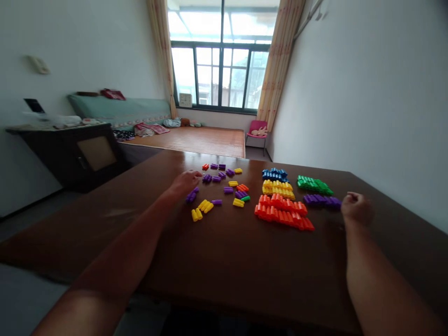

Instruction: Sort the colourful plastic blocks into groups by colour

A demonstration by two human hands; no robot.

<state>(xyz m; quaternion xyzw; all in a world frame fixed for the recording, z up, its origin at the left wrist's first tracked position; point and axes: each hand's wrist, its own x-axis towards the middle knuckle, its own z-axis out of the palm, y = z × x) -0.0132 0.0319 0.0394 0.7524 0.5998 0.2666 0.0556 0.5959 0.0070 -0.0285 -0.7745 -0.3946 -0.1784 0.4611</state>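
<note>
A: Where is the left hand [184, 182]?
B: On the tabletop [217, 252], fingers [196, 174] stretched loosely, holding nothing; loose purple pieces [207, 178] lie just beyond the fingertips, yellow ones [202, 209] nearer the wrist.
A: And the right hand [356, 208]?
B: Fingers curled shut; I cannot tell whether they hold anything. The purple row [322, 200] lies just beside them.

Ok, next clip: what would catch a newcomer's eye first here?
The bright plastic blocks on the dark wooden table: sorted rows of blue blocks, yellow blocks, orange blocks, green blocks and purple blocks on the right side, and a loose scatter of mixed pieces to their left. The left hand reaches into the scatter; the right hand sits curled beside the purple row.
</note>
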